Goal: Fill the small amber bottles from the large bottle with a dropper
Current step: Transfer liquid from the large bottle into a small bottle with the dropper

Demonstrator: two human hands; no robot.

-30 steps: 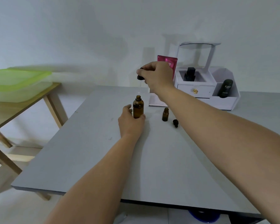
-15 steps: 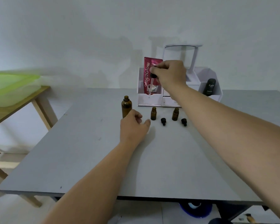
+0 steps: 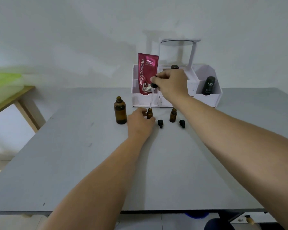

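Head view: one large bottle (image 3: 120, 112) stands uncapped on the worktop (image 3: 90, 163). Left hand (image 3: 140, 124) grips one of two small bottles (image 3: 149, 114). Right hand (image 3: 172, 83) pinches the dropper (image 3: 152, 94) over its neck. Two caps (image 3: 160, 123) lie loose. Behind, an organizer (image 3: 206, 99) holds a "Glad2Glow" pouch (image 3: 147, 72) and a "Kahf" tube (image 3: 209, 85).

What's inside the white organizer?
A red pouch at left, a dark Kahf bottle at right. The right hand covers the middle, leaving only a black cap visible.
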